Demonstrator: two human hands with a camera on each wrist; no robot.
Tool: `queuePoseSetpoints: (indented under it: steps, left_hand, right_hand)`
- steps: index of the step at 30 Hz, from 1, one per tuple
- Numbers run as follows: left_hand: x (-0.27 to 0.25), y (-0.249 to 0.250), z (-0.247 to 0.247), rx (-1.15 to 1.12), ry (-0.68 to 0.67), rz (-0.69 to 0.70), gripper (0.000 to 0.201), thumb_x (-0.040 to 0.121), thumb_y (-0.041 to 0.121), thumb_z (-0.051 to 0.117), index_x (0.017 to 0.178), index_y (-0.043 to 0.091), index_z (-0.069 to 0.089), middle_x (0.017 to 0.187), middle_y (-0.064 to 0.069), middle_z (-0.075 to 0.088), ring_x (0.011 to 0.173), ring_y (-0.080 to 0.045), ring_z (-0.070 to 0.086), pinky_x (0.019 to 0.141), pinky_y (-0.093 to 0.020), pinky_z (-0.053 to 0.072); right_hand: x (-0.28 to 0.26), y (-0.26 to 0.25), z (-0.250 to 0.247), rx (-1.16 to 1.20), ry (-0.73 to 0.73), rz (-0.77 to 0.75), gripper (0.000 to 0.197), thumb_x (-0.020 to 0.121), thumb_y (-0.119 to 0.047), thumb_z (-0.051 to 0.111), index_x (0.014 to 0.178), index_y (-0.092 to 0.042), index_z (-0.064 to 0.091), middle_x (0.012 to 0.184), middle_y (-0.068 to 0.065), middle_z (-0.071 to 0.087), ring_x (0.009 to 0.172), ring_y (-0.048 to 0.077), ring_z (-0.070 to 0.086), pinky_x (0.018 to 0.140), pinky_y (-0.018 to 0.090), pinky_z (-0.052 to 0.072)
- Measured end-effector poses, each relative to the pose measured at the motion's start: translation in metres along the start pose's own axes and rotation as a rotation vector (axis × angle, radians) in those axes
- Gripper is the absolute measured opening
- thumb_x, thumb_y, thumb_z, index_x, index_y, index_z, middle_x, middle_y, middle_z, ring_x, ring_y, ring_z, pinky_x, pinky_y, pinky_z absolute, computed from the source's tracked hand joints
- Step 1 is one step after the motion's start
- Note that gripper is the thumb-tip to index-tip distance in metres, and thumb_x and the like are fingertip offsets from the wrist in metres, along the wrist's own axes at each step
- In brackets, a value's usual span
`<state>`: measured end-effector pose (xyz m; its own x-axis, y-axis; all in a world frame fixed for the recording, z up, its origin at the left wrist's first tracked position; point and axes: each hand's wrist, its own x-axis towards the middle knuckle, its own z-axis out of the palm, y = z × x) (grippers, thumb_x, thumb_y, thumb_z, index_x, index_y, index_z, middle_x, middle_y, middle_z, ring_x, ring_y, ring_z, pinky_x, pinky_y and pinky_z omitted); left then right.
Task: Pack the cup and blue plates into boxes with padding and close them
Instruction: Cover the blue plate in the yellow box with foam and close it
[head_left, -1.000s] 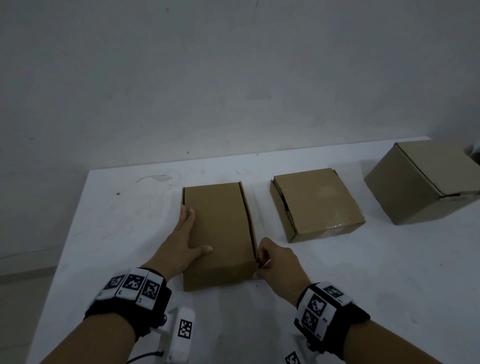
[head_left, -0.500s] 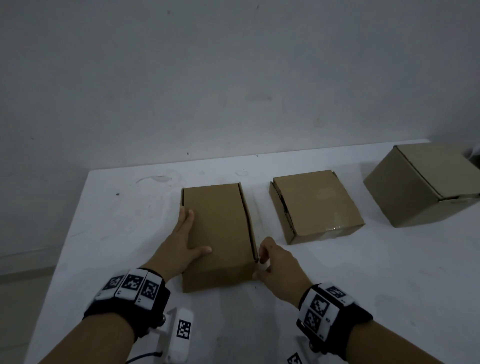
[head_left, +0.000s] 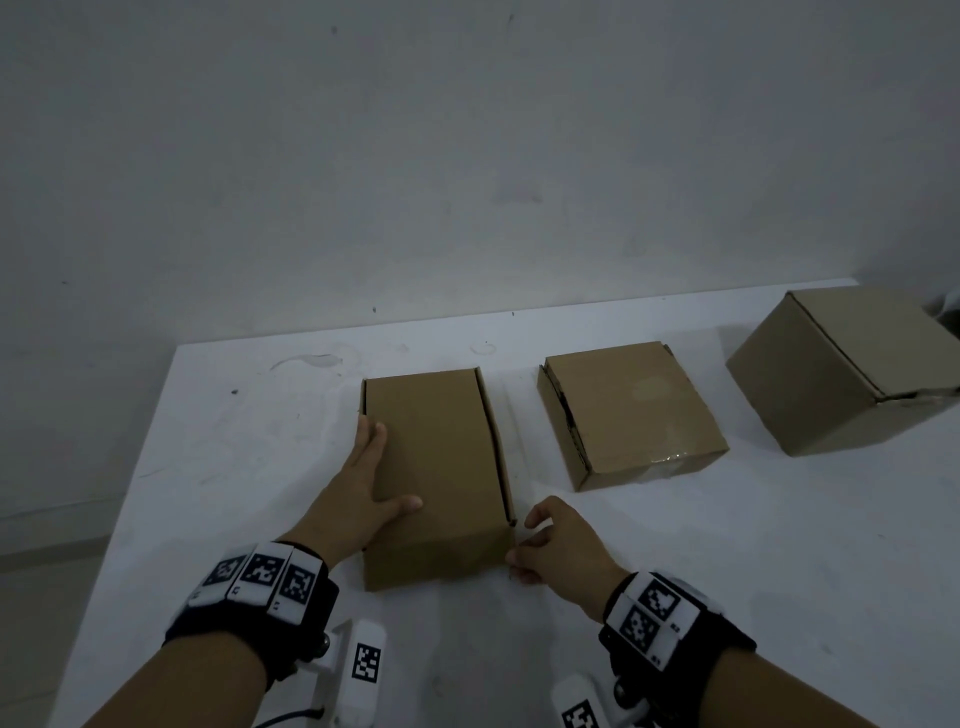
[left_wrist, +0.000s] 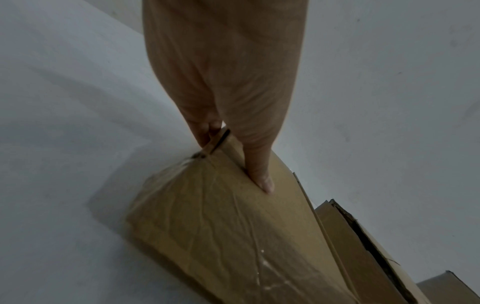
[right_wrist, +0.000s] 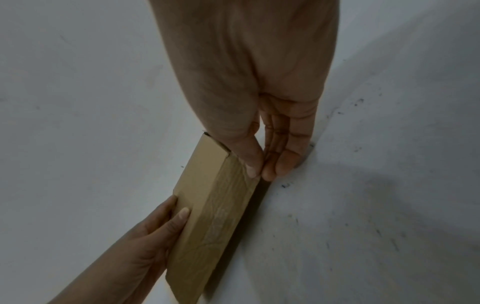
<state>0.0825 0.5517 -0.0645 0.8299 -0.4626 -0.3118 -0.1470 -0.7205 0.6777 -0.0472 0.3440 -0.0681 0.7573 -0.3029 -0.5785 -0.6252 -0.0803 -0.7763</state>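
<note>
- Since the earlier frame my right hand (head_left: 558, 545) has slipped a little off the near right corner of the box (head_left: 436, 467); the box and my left hand (head_left: 363, 488) have not moved.
- My left hand lies with straight fingers against the box's left side and the thumb across its top, pressing, not curled round it.
- My right hand's thumb and fingertips (right_wrist: 270, 171) are drawn together at the corner beside the lid flap; I cannot tell whether they still pinch the flap's edge.
- The cup and blue plates are nowhere in sight; I judge they are inside the boxes.
- Risk: the flap along the side by my right hand stands slightly proud, so it may spring back if I let go early.
- Risk: pushing from my left could slide the box on the smooth table (head_left: 260, 467).
- The head view alone shows the second box (head_left: 634, 415) and third box (head_left: 841, 369) beyond my right hand.
- The right wrist view alone shows the pinched fingertips and the wrinkled tape on the near end.
</note>
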Motion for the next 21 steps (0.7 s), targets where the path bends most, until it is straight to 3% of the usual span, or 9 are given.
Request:
queuePoseSetpoints:
  steps: [7, 12, 16, 21]
  left_hand:
    - [-0.0013, -0.0008, 0.0005, 0.001, -0.002, 0.005, 0.101, 0.083, 0.040, 0.067, 0.150, 0.023, -0.007, 0.156, 0.013, -0.021, 0.146, -0.010, 0.003, 0.115, -0.028, 0.015]
    - [-0.0009, -0.0015, -0.0001, 0.006, 0.002, 0.013, 0.101, 0.083, 0.040, 0.066, 0.151, 0.022, -0.006, 0.156, 0.011, -0.021, 0.146, -0.010, 0.000, 0.115, -0.028, 0.013]
    - [-0.0016, -0.0005, -0.0010, 0.005, -0.006, 0.013, 0.101, 0.083, 0.040, 0.066, 0.151, 0.022, -0.006, 0.156, 0.012, -0.020, 0.145, -0.008, 0.000, 0.115, -0.028, 0.013]
    - [-0.0019, 0.0011, -0.0018, -0.001, -0.003, 0.010, 0.102, 0.082, 0.040, 0.068, 0.151, 0.022, -0.005, 0.156, 0.012, -0.019, 0.146, -0.009, 0.001, 0.116, -0.028, 0.013]
  right_hand:
    - [0.0024, 0.0028, 0.0002, -0.039, 0.009, -0.033, 0.029, 0.079, 0.006, 0.067, 0.083, -0.012, 0.046, 0.053, -0.001, 0.051, 0.055, 0.019, 0.057, 0.070, 0.039, 0.054]
    - [0.0007, 0.0046, 0.0004, 0.010, -0.019, -0.007, 0.026, 0.080, 0.006, 0.066, 0.087, -0.009, 0.047, 0.068, 0.008, 0.054, 0.063, 0.023, 0.060, 0.069, 0.039, 0.055]
    - [-0.0023, -0.0001, -0.0019, 0.095, -0.082, 0.028, 0.026, 0.080, 0.010, 0.064, 0.091, -0.006, 0.047, 0.077, 0.013, 0.054, 0.064, 0.023, 0.059, 0.059, 0.032, 0.055]
    - [-0.0006, 0.0007, 0.0025, 0.131, -0.025, 0.007, 0.028, 0.077, 0.018, 0.062, 0.081, -0.006, 0.049, 0.062, 0.006, 0.048, 0.059, 0.023, 0.055, 0.067, 0.042, 0.055]
